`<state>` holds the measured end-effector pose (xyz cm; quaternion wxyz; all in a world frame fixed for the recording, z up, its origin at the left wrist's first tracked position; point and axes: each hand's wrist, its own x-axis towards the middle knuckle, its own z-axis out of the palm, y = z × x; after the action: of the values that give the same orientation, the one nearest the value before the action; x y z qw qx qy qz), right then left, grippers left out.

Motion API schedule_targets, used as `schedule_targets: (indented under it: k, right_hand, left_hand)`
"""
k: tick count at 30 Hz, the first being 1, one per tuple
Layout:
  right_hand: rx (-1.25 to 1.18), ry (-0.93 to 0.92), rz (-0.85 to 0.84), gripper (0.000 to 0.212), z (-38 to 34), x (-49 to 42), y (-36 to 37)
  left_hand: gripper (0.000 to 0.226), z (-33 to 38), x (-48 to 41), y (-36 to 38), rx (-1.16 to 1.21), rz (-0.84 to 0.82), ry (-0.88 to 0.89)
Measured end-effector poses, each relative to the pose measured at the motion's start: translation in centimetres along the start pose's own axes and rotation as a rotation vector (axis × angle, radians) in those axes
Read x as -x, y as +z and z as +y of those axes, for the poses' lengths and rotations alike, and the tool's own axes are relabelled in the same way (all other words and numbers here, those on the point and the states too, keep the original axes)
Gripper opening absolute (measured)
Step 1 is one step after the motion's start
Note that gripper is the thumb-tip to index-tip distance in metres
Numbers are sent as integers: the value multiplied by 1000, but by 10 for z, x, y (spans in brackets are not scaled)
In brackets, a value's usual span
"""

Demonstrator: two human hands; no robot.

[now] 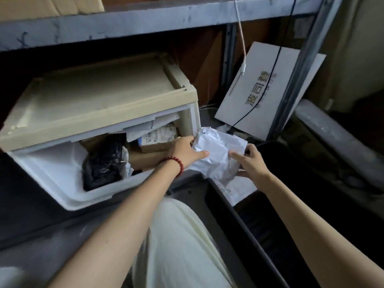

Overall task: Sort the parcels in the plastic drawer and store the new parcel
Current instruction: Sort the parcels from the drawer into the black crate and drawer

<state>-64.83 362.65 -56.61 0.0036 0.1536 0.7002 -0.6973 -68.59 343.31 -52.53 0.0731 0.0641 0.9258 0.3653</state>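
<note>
left hand (185, 151) grasps the left edge of the white parcel (218, 156); right hand (250, 163) pinches its right edge. parcel is held just right of the open drawer (52, 175), which contains a black bag (104, 161) and boxes (155, 143).

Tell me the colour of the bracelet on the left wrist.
The bracelet is dark red; head view.

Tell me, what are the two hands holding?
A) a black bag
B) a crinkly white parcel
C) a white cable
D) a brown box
B: the left hand and the right hand both hold the white parcel just off the right end of the open drawer, while the black bag lies inside it, untouched.
</note>
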Motion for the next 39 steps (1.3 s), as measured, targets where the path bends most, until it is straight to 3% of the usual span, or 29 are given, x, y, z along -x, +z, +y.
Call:
schedule_targets:
  k: [3,6,10,18,25,29,32,35,39]
  right_hand:
    - [-43,29,86,55,17,-2,-28]
    - [-47,58,141,66,38,-7,-49]
    - [-4,105,189,68,68,-13,-63]
    - [41,197,211,68,116,-32,-51]
    - [439,86,191,76,134,-42,-30]
    - [768,109,220,83,136,-44,-25]
    - [1033,-48,314,89,129,-41,-22]
    - [1219,-202,123,66,130,-39,-16]
    - [1157,-62,-93,73,130,-43,-10]
  left_hand:
    - [61,19,-24,36,-47,7,30]
    - [62,24,-39,71,-93,-63,73]
    - [61,15,-52,117,-94,-251,124]
    - [52,-8,-71,151,-244,-274,119]
    - [50,-27,-63,156,-756,-123,268]
    - [48,-30,-58,162,-831,-154,241]
    - [53,-30,-57,165,-830,-197,218]
    - [61,-30,-57,165,-854,-212,197]
    - [68,-29,-56,163,-844,-304,156]
